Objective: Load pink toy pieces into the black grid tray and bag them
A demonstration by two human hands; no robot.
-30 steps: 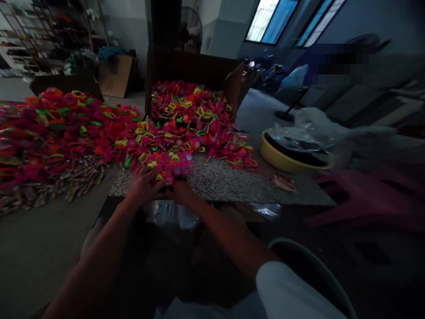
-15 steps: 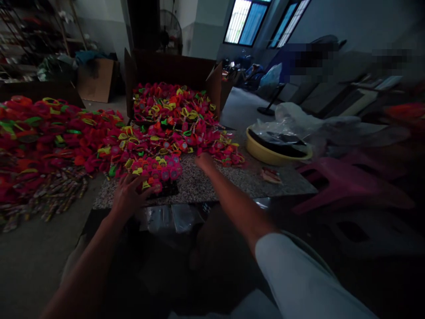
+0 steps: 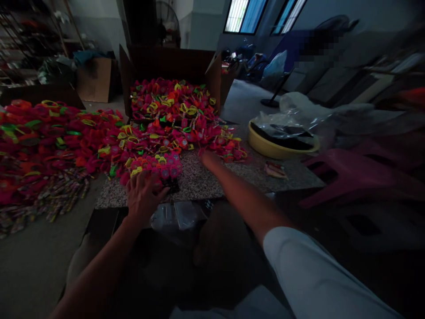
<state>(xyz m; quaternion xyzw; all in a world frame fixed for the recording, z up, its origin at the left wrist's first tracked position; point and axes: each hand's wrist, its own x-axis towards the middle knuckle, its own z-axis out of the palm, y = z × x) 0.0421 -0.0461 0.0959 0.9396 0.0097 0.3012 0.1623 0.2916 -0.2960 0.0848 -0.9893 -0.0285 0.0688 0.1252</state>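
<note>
Rows of small bright plastic pieces [image 3: 166,165], pink with yellow and orange and looking like toy watches, are set closely together on a speckled stone slab [image 3: 192,181]. My left hand [image 3: 143,192] rests at their near edge, fingers spread and touching the front pieces; its fingertips partly cover them. My right hand [image 3: 208,158] reaches to the near right edge of a loose heap of the same pieces [image 3: 219,139]. Its fingers are blurred and mostly hidden, so I cannot see whether they grip a piece. A dark flat piece [image 3: 171,186] lies beside my left thumb.
An open cardboard box [image 3: 215,86] full of the pieces stands behind the slab. Another large heap [image 3: 49,141] spreads left, above patterned sticks [image 3: 63,195]. Right are a yellow basin [image 3: 279,150] with clear plastic and a pink stool [image 3: 341,173]. Clear bags [image 3: 179,216] lie at the front edge.
My left hand has moved right along the front of the rowed pieces, its fingers more spread. My right hand stays by the heap's edge. The view has shifted slightly.
</note>
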